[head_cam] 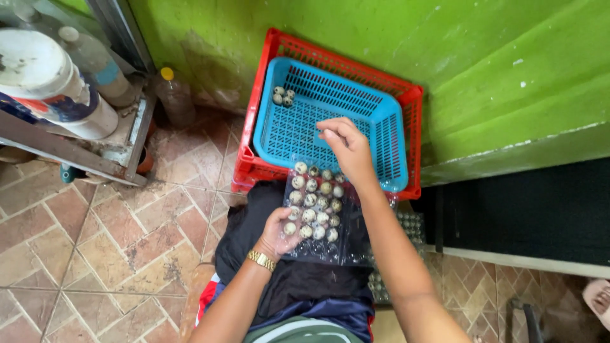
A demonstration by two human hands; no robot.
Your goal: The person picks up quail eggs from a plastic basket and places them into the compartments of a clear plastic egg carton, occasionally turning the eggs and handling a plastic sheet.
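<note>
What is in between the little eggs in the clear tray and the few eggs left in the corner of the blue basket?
In the head view, only bare blue basket floor lies between the clear tray's eggs and the corner eggs. The right hand hovers off to the side.

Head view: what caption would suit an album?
Left hand steadies a clear tray of speckled eggs; right hand reaches over a blue basket.

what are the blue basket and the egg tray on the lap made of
Blue basket: looks like moulded plastic, matte, with a slotted grid base and walls. Egg tray: likely thin clear plastic, glossy and see-through, the dark cloth showing through it; the left hand holds its edge.
</note>
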